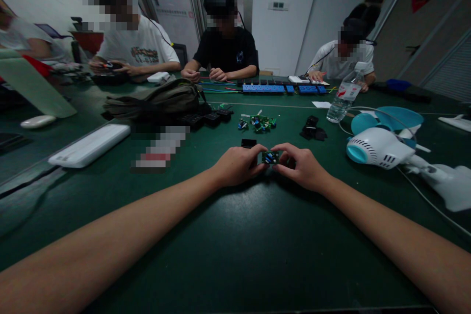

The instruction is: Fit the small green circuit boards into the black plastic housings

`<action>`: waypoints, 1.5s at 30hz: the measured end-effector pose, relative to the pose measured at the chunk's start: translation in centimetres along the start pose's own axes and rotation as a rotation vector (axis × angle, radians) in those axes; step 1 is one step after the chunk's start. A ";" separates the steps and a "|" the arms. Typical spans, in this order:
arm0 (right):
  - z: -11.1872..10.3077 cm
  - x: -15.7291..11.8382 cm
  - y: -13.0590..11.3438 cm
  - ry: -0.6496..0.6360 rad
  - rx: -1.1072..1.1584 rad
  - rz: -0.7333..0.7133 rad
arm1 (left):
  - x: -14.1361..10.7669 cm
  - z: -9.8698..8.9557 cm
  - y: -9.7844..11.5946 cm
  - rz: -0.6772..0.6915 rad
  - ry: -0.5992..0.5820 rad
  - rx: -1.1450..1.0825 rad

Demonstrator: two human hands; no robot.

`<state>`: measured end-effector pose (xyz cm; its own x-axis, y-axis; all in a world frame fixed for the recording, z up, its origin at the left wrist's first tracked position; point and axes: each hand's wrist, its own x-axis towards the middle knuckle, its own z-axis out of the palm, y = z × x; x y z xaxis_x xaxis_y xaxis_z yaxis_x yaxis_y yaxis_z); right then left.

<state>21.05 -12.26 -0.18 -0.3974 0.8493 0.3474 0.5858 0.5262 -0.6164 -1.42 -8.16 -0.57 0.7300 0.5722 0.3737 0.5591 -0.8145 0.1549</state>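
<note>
Between my two hands is a small green circuit board (pixel 270 157) with blue parts on its face. My left hand (pixel 241 163) pinches its left edge with thumb and forefinger. At the right edge, the thumb and forefinger of my right hand (pixel 303 167) close on the same board. A small black plastic box (pixel 248 143) lies just behind my left fingers. Farther back sits a loose pile of similar circuit boards (pixel 260 123). Several black plastic pieces (pixel 312 128) are heaped behind my right hand.
A white and blue fan (pixel 379 148) and a water bottle (pixel 346 95) stand on the right. To the left are a white power strip (pixel 91 144) and a dark bag (pixel 158 100). Blue terminal strips (pixel 263 89) lie across the table, with several people seated beyond.
</note>
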 end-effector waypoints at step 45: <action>-0.2 -0.3 -0.1 0.149 -0.045 -0.102 | 0.0 -0.1 0.0 0.013 -0.017 -0.040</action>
<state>21.24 -12.58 -0.12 -0.3488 0.7867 0.5094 0.5802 0.6081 -0.5419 -1.45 -8.22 -0.49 0.7438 0.5630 0.3602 0.5337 -0.8248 0.1870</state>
